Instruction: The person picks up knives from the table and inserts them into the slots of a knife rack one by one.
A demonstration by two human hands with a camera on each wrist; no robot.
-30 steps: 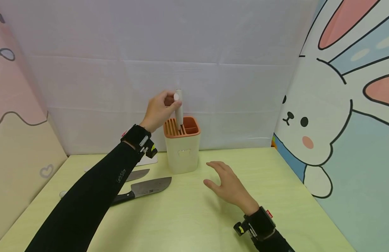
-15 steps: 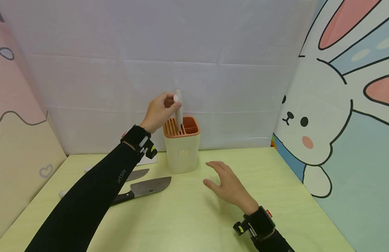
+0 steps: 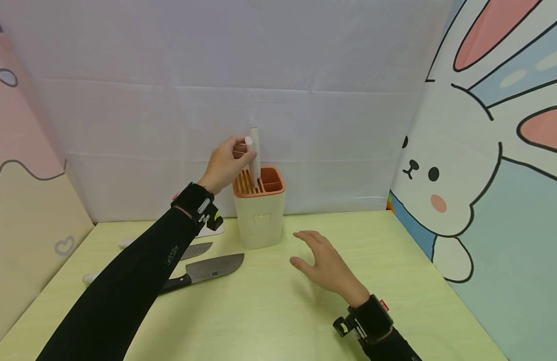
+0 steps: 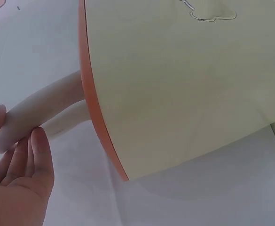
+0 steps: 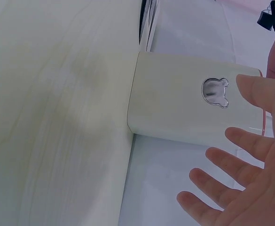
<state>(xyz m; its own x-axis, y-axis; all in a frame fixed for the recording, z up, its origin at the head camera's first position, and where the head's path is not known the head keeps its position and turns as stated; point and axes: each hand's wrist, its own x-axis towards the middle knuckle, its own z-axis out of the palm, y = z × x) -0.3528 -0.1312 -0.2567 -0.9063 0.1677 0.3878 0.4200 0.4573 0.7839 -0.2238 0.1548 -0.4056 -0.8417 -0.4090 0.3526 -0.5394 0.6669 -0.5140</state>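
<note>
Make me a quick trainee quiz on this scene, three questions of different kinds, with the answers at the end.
1. Multiple choice: counting the one that the left grip pinches, how many white handles rise above the holder?
A. One
B. Two
C. Four

2. True or false: the right grip is holding nothing.

3. Fill in the blank: the frontmost knife on the table has a ____ handle.

Key: 1. B; 2. true; 3. black
</note>
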